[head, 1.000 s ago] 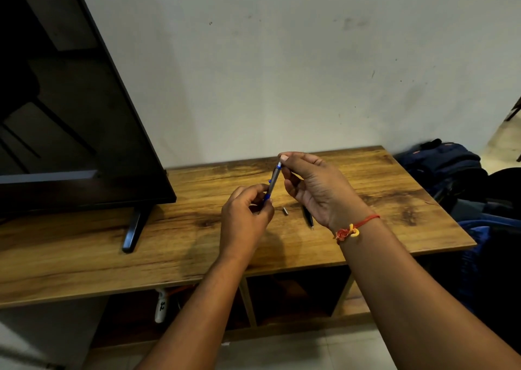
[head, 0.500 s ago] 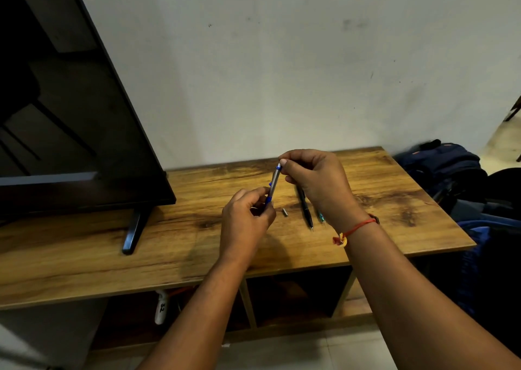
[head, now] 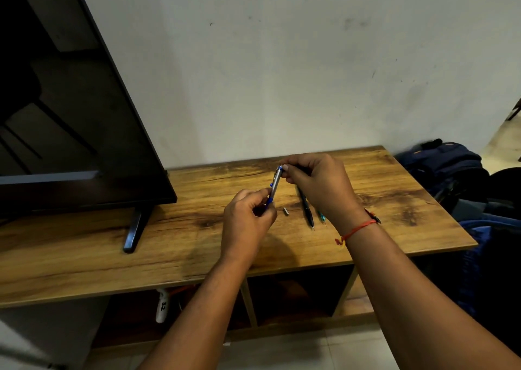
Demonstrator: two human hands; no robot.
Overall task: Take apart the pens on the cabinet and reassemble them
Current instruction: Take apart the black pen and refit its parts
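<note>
Your hands meet above the middle of the cabinet [head: 84, 262], nearer its back edge. Open wood lies toward the front edge and the right corner, and a television [head: 70, 130] fills the left end. Your left hand [head: 248, 223] pinches the blue lower end of a silver-and-blue pen [head: 276, 182], held steeply tilted, while your right hand [head: 321, 183] pinches its top. A small metal piece [head: 286, 211], a black pen [head: 306, 210] and a teal pen [head: 321, 216] lie beneath your right hand. A white object [head: 162, 306] on the shelf below reads "32".

A: Wall?
B: One wall [head: 282, 59], pale, scuffed, behind the cabinet's far edge.
A: Furniture?
B: One wood-grain cabinet [head: 84, 257], open compartments below. Dark television [head: 70, 115] at its left end. Pale tiled floor [head: 324, 350]. Blue bags [head: 445, 166] beyond right edge.
</note>
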